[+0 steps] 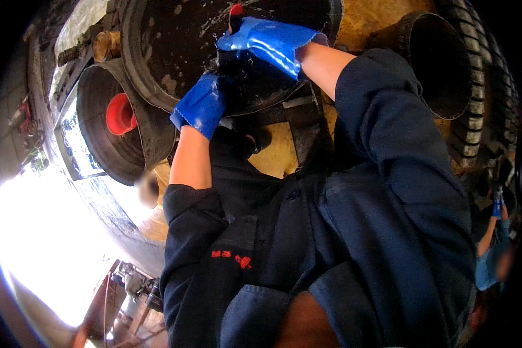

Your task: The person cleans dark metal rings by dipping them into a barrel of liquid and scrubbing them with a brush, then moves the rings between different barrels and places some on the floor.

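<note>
Both of my hands wear blue gloves with ragged cuffs and reach over a wide, dark round tub [174, 35] with a thick rim. My right hand [264, 43] is closed around a dark handle with a red end [236, 10], which sticks up past the thumb side. Nearer to me, my left hand [204, 103] is at the tub's near rim. Its fingers run into deep shadow, where a dark shape lies between the two hands; I cannot make out what it is. Pale streaks and splashes mark the tub's inside.
At left stands a dark, flared bucket-like vessel [95, 153] with a red cup-shaped piece [120, 114] inside. A dark open cylinder [400, 52] and a heavy-treaded tyre [470, 75] are at right. Another person's blue-gloved hand [497, 207] shows at far right.
</note>
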The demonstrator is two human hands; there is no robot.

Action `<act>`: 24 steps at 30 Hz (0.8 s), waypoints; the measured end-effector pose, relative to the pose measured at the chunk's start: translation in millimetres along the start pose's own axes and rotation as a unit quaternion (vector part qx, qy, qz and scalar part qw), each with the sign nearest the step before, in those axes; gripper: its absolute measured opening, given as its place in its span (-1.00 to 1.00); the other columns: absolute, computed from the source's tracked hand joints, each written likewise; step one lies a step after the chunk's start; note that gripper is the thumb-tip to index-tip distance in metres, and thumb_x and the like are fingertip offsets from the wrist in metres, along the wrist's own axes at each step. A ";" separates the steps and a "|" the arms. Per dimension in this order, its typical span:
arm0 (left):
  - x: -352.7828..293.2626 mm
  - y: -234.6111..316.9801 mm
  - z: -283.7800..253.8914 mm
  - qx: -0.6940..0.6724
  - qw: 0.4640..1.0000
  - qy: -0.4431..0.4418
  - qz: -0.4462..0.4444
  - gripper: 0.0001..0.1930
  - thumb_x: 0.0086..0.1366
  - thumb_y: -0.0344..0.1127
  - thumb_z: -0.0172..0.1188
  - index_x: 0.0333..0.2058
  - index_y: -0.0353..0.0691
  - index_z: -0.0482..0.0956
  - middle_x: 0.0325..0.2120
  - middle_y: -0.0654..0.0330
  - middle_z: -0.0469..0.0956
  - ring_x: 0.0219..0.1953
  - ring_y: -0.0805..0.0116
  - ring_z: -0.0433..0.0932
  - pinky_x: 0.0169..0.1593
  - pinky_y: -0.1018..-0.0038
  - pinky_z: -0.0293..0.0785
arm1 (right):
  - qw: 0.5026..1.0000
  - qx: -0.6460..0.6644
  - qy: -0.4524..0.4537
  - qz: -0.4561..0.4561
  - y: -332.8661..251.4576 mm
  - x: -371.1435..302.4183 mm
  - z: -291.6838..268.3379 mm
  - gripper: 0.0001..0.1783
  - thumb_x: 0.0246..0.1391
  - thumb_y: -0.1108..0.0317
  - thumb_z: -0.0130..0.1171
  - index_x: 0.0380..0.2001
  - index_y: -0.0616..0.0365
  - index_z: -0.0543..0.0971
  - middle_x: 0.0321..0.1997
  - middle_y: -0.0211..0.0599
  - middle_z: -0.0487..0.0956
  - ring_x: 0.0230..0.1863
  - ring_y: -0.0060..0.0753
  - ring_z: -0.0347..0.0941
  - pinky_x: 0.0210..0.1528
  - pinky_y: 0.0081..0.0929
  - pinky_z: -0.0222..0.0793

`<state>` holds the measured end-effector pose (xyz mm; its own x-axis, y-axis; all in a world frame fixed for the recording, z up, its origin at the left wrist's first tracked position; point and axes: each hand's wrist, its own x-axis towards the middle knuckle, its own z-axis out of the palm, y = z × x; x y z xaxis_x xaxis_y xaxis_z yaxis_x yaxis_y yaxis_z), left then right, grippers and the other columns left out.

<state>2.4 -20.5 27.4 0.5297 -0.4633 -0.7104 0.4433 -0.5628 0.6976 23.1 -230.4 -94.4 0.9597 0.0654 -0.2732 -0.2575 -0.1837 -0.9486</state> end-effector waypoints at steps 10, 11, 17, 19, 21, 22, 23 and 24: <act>31.6 -16.1 2.9 -0.039 0.999 -0.020 0.016 -0.51 0.51 -0.06 0.00 0.22 -0.26 0.51 0.17 0.03 0.56 0.21 0.17 0.49 0.28 0.32 0.39 | 0.998 -0.063 0.010 0.008 -0.7 4.7 -8.8 -0.38 0.03 -0.24 0.36 -0.18 0.14 0.73 -0.28 0.00 0.68 -0.25 -0.06 0.60 -0.15 -0.18 0.47; 33.7 -13.6 6.2 -0.036 0.999 -0.029 0.016 -0.52 0.51 -0.07 0.00 0.22 -0.26 0.51 0.16 0.03 0.56 0.21 0.17 0.49 0.28 0.32 0.39 | 0.999 -0.022 -0.022 0.029 3.6 5.5 -8.2 -0.38 0.02 -0.24 0.36 -0.19 0.15 0.73 -0.26 0.02 0.68 -0.23 -0.06 0.60 -0.12 -0.19 0.44; 50.5 1.3 27.0 -0.018 0.996 -0.082 0.013 -0.53 0.50 -0.08 0.02 0.21 -0.27 0.52 0.15 0.04 0.57 0.20 0.19 0.50 0.27 0.34 0.40 | 0.977 -0.191 0.089 0.029 59.9 21.2 -38.5 -0.42 0.04 -0.20 0.30 -0.14 0.11 0.69 -0.19 0.05 0.69 -0.16 0.00 0.63 -0.13 -0.11 0.47; 28.0 -18.8 1.4 -0.040 0.999 -0.030 0.012 -0.53 0.50 -0.08 0.02 0.21 -0.27 0.52 0.15 0.04 0.57 0.19 0.19 0.50 0.26 0.34 0.40 | 0.969 -0.223 0.103 -0.013 2.7 5.0 -15.5 -0.44 0.06 -0.17 0.29 -0.22 0.17 0.70 -0.21 0.12 0.68 -0.15 -0.01 0.64 -0.13 -0.12 0.46; 26.1 -18.3 1.8 -0.039 0.999 -0.032 0.014 -0.53 0.50 -0.09 0.03 0.20 -0.28 0.53 0.14 0.04 0.58 0.19 0.20 0.50 0.26 0.35 0.40 | 0.998 -0.044 0.034 -0.007 -20.5 -23.3 -33.6 -0.43 0.06 -0.19 0.30 -0.30 0.19 0.73 -0.26 0.13 0.67 -0.21 -0.07 0.63 -0.17 -0.13 0.45; 27.4 -16.9 3.7 -0.035 0.999 -0.034 0.015 -0.54 0.50 -0.09 0.03 0.20 -0.28 0.53 0.14 0.04 0.58 0.19 0.20 0.51 0.26 0.35 0.40 | 0.995 -0.088 0.037 0.009 -16.5 -19.8 -29.0 -0.33 0.04 -0.26 0.34 -0.20 0.23 0.70 -0.21 0.06 0.69 -0.22 -0.09 0.62 -0.18 -0.17 0.49; 28.2 -16.4 4.0 -0.035 0.999 -0.036 0.014 -0.54 0.50 -0.09 0.03 0.20 -0.28 0.53 0.14 0.04 0.58 0.18 0.20 0.51 0.26 0.35 0.41 | 0.990 -0.132 0.038 0.025 -15.2 -16.5 -23.2 -0.22 0.01 -0.33 0.39 -0.11 0.27 0.68 -0.15 0.00 0.70 -0.23 -0.11 0.62 -0.19 -0.21 0.54; 27.6 -16.6 4.4 -0.035 0.999 -0.036 0.015 -0.54 0.50 -0.10 0.04 0.20 -0.28 0.53 0.14 0.04 0.58 0.18 0.20 0.51 0.26 0.35 0.41 | 0.997 -0.074 0.010 0.004 -14.3 -20.4 -15.8 -0.36 0.01 -0.24 0.38 -0.23 0.20 0.71 -0.25 -0.03 0.69 -0.26 -0.16 0.60 -0.19 -0.20 0.47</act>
<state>6.4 -27.0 -4.2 0.4912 -0.5296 -0.6916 0.4782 -0.4997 0.7223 8.9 -244.6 -72.7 0.9604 0.0434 -0.2753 -0.2466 -0.3276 -0.9120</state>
